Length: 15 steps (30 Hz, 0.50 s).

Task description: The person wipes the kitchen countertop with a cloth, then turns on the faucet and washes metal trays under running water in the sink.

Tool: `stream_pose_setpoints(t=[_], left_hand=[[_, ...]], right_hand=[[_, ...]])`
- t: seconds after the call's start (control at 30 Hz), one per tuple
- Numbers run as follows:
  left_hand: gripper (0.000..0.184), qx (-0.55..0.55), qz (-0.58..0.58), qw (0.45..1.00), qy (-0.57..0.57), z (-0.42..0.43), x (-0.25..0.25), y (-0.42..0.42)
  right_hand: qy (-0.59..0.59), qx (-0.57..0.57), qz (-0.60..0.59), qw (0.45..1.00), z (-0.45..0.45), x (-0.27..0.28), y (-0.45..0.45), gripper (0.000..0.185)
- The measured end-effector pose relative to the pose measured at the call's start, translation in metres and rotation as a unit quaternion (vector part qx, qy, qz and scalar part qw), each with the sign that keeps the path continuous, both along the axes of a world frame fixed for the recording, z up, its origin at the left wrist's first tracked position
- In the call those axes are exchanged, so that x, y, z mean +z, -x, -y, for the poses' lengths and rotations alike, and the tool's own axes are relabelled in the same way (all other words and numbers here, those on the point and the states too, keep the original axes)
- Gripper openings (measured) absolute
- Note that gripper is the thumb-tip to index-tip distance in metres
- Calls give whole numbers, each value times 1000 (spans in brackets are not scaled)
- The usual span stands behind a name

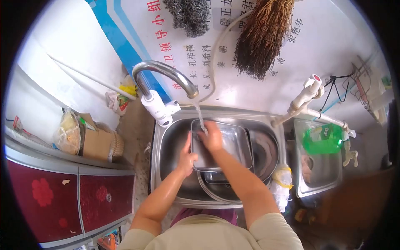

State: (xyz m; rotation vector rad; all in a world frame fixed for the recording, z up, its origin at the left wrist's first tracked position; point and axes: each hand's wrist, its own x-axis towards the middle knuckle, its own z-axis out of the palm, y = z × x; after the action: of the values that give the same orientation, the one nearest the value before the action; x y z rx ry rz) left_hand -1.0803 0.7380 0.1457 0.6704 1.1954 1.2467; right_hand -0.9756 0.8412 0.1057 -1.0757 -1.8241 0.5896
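A rectangular stainless steel tray (235, 146) is tilted inside the metal sink (166, 166). My left hand (187, 157) grips the tray's left edge, thumb bent and index finger stretched along the rim. My right hand (212, 136) is inside the tray near its upper left corner, beside the falling water. Its fingers point down and are partly hidden and blurred, so whether they hold anything cannot be told. Water (199, 114) runs from the curved tap (166, 68) into the tray. Under the tray lie another metal tray (216, 177) and a round metal basin (266, 152).
A smaller sink (318, 183) stands at right, with a green soap bottle (323, 139) across it. A white pipe valve (306, 93) rises between the sinks. A brush (266, 39) and steel scourer (191, 16) hang on the wall. At left are a cardboard box (98, 143) and red cabinet (46, 196).
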Motion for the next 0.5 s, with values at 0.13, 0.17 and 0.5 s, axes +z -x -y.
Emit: stream_pose_setpoints(t=[0.13,0.17,0.5], left_hand=[[91,5,12,1000,11,5,-3,7],[91,-1,14,1000,15,6,-3,8],[90,20,1,1000,-19,11,-8,5]], right_hand=[[-23,-29,87,996,-2,-3,23,31],[20,-72,129,989,-1,-1,19,29],[141,-287,215,923,-16,-39,-78,28]])
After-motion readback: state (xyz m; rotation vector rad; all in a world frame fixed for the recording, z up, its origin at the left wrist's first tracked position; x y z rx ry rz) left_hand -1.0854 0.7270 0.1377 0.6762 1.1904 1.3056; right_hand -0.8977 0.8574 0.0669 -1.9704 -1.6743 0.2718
